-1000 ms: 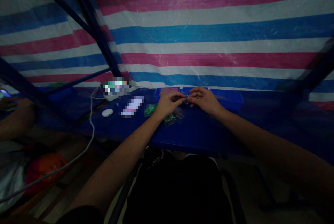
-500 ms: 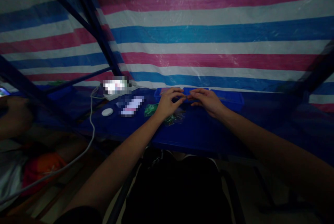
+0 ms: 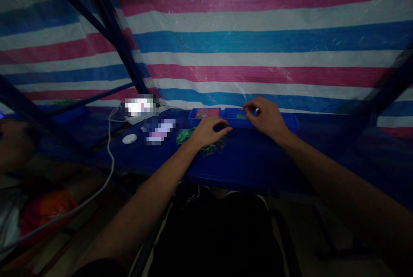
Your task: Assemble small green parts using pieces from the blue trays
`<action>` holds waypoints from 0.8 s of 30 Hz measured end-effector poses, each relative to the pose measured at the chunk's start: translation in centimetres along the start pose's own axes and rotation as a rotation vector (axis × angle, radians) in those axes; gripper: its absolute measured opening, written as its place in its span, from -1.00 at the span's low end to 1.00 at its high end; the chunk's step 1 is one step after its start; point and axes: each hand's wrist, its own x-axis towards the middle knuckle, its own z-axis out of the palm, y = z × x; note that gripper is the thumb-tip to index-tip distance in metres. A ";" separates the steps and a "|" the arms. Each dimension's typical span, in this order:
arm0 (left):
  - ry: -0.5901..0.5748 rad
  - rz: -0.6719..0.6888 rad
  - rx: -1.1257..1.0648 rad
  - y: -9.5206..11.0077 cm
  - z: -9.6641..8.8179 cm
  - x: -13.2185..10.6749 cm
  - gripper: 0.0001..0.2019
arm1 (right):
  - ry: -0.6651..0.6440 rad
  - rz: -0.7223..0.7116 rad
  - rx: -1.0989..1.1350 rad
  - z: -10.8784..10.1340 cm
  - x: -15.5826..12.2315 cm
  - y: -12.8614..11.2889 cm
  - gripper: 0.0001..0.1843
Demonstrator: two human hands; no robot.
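My right hand (image 3: 265,115) is over the middle blue bin (image 3: 229,123), thumb and fingers pinched together. A tiny light-coloured piece shows at its fingertips, too small to name. In that bin lies something greenish (image 3: 240,115). My left hand (image 3: 210,132) hovers low over the table, thumb and fingers apart and nothing visible between them. Under and beside it are small green pieces in clear plastic (image 3: 213,147), partly hidden by the hand. A green packet (image 3: 183,136) lies left of the wrist.
A left blue bin (image 3: 192,115) contains pinkish pieces. On the blue table (image 3: 245,161) are a blurred-out phone-like object (image 3: 160,132), a round white object (image 3: 129,139) and a white power strip (image 3: 134,119). A cable (image 3: 111,156) hangs by the frame. Another person's arm (image 3: 14,146) is at far left.
My hands, close together at the fingertips before, have separated. The right hand moved up and forward over the middle bin; the left drew slightly back and its fingers opened.
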 end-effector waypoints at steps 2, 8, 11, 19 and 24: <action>-0.106 0.047 0.068 -0.1 -0.1 -0.1 -0.71 | 0.037 -0.026 -0.199 -1.3 0.2 1.0 -0.74; -0.246 0.093 0.085 -1.0 0.0 -0.3 -0.65 | -0.041 0.108 -0.538 -2.1 -0.6 4.1 -0.83; -0.258 0.109 0.080 -1.4 0.0 -0.3 -0.76 | -0.032 0.160 -0.508 -1.7 -0.7 4.3 -0.66; -0.088 0.020 0.037 -1.3 0.2 0.2 -0.75 | -0.144 -0.062 -0.202 0.0 -0.5 0.9 -0.74; 0.129 -0.101 -0.095 -0.8 0.2 0.5 -0.76 | -0.282 -0.036 -0.004 1.3 -1.2 -0.9 -0.80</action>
